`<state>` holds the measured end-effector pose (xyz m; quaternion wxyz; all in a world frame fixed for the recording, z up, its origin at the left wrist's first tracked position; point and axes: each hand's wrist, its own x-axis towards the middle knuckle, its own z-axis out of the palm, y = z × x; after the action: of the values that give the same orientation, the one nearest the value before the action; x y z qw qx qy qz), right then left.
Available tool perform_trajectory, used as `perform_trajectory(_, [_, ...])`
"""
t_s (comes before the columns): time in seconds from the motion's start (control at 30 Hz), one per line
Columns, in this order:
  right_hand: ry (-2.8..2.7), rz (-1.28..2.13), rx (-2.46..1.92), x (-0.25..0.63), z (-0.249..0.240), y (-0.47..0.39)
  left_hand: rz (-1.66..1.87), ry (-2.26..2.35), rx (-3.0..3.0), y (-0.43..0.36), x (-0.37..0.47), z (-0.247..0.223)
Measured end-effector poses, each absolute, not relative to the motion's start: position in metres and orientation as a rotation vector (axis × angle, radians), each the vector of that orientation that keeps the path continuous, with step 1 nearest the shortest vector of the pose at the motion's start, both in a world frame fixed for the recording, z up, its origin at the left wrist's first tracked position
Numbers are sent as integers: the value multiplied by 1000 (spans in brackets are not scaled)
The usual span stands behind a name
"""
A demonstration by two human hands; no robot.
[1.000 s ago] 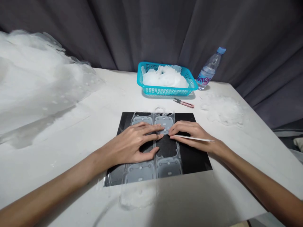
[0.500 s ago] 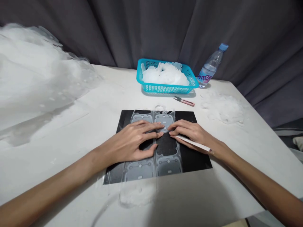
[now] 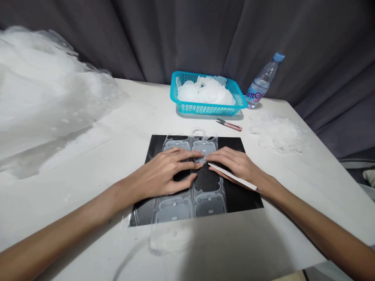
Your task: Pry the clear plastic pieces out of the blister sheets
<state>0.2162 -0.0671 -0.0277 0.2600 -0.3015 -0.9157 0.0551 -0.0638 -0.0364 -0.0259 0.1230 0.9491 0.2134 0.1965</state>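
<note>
I am watching two bare hands working over one clear plastic sheet (image 3: 192, 203), which is lying across one black mat (image 3: 243, 201) on one white table (image 3: 134, 117). In the sheet I am counting four grey panels (image 3: 211, 205): two nearer the person, two farther away, the far left one being partly covered. The sheet's near end is running past the mat onto the table.

The left hand (image 3: 165, 171) is lying palm down over the sheet; its fingers are spreading wide, the thumb standing apart, and two fingertips are reaching the lower part of the far right panel. The right hand (image 3: 234, 164) is holding one slim white stick (image 3: 234, 176) between thumb and fingers, and its fingertips are sitting just beside the left ones. The stick is slanting back toward the wrist; whether its tip is touching the sheet, I cannot tell.

Beyond the mat, one pair of pink-handled snips (image 3: 230, 125) is lying before one teal basket (image 3: 209, 108), which is holding a heap of white pieces (image 3: 209, 91) too tangled for counting. One bottle (image 3: 260, 86) is standing beside the basket. Two more whitish piles are flanking the work: one large pile (image 3: 43, 89) at left, one small pile (image 3: 279, 134) at right.
</note>
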Motion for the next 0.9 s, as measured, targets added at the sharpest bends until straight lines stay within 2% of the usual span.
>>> perform_trajectory(0.17, [-2543,-45,-812,209,-25,-67,755,842,2648,-51,-53,-14])
perform_trajectory(0.23, [-2462,24,-845,204,-20,-71,740,1072,2452,-65,-45,-6])
perform_trajectory(0.3, [-2359,140,-880,200,-15,-75,570,1190,2138,-77,-37,-1])
perform_trajectory(0.4, [-2280,292,-918,194,-10,-83,484,1156,1588,-87,-28,-4])
perform_trajectory(0.5, [-2287,336,-936,191,-9,-86,598,1052,1217,-84,-25,-12])
perform_trajectory(0.73, [-2321,365,-944,190,-11,-87,754,1007,1118,-81,-27,-15])
perform_trajectory(0.9, [-2186,642,-1080,188,-2,-85,798,1064,1065,-85,-23,-14])
